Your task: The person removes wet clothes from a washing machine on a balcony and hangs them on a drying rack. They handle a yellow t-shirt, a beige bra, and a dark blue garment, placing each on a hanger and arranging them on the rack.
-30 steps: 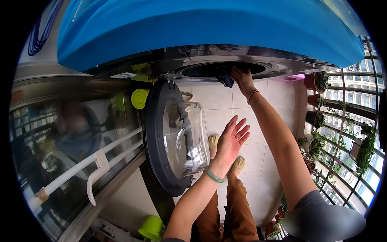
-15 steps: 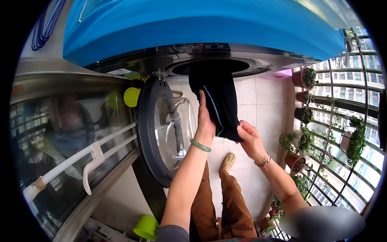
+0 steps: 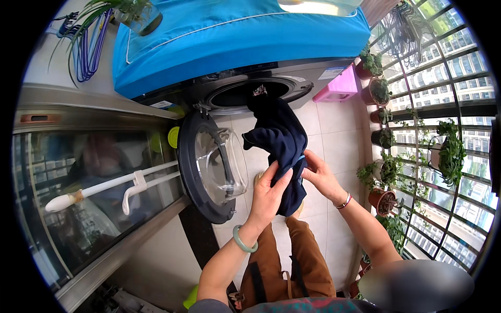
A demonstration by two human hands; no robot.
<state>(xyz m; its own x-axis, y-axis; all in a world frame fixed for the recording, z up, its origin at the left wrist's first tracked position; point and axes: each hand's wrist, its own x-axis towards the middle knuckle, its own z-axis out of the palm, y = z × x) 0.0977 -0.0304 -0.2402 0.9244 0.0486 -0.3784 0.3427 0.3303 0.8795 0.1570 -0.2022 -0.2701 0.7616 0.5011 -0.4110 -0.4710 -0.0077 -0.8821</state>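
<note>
Both hands, left hand (image 3: 267, 195) and right hand (image 3: 321, 177), clamp a dark garment (image 3: 279, 141) hanging below the washing machine (image 3: 250, 91) opening, beside its open door (image 3: 209, 167).

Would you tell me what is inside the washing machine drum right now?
The dark garment, held by both hands, trails out of the drum opening. A small patterned bit shows at the rim; deeper inside is dark and unseen.

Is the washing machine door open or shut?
Open: the round door is swung out to the left, exposing the drum opening.
</note>
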